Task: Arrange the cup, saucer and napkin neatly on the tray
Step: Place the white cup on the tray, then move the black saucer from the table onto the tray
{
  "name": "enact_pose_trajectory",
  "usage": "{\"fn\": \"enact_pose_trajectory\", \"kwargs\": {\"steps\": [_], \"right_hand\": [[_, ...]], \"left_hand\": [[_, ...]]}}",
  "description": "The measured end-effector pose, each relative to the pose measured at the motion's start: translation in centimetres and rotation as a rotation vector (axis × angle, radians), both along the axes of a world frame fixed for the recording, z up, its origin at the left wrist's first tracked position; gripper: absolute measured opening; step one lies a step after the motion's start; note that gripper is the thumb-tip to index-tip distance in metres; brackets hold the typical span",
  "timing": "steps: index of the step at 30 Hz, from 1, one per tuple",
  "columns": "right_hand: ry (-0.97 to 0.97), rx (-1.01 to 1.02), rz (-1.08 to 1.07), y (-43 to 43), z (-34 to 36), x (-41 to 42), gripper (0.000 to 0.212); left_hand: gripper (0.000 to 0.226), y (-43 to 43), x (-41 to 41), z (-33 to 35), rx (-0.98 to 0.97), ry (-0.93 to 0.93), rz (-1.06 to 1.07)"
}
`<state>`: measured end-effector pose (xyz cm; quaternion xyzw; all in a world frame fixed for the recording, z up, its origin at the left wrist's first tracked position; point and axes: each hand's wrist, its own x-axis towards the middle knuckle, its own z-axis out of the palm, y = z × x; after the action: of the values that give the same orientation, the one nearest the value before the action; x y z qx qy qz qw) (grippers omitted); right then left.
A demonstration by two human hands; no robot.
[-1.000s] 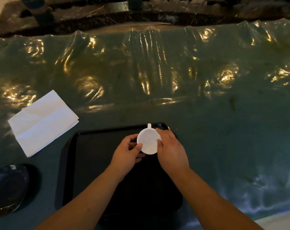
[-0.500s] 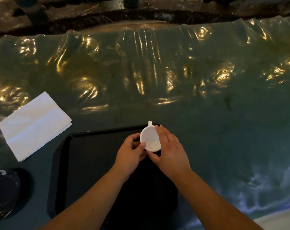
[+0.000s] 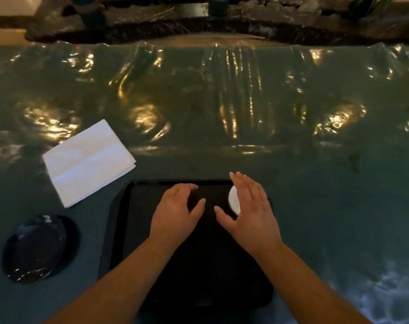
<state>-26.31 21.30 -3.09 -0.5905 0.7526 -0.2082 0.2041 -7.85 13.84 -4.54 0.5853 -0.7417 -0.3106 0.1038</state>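
A white cup (image 3: pixel 233 201) stands on the black tray (image 3: pixel 119 220) near its far right corner, mostly hidden by my right hand (image 3: pixel 250 211), which hovers over it with fingers spread. My left hand (image 3: pixel 177 211) is open above the tray's far middle, apart from the cup and holding nothing. A folded white napkin (image 3: pixel 88 160) lies on the table to the left of the tray. A dark saucer (image 3: pixel 35 249) sits on the table at the near left, off the tray.
The table (image 3: pixel 315 183) is covered with shiny, wrinkled green plastic. A dark stone ledge (image 3: pixel 198 22) runs along its far edge.
Both hands have let go of the cup and opened. The cup now sits further right on the tray, and my left hand has drawn away to the left.
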Motion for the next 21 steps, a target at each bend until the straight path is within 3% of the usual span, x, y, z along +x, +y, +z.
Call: {"fn": "enact_pose_trajectory", "kwargs": {"steps": [10, 18, 21], "right_hand": [[0.016, 0.116, 0.289, -4.9, -1.0, 12.3, 0.090], [-0.010, 0.123, 0.472, -7.4, -0.9, 21.9, 0.088], [-0.006, 0.104, 0.594, -8.2, -1.3, 29.6, 0.088]], "left_hand": [[0.060, -1.4, 16.5, 0.2, -0.126, -0.187, 0.232], [0.067, -0.5, 26.4, 0.1, -0.089, -0.248, 0.427], [0.071, 1.1, 34.1, -0.8, -0.035, -0.267, 0.565]]}}
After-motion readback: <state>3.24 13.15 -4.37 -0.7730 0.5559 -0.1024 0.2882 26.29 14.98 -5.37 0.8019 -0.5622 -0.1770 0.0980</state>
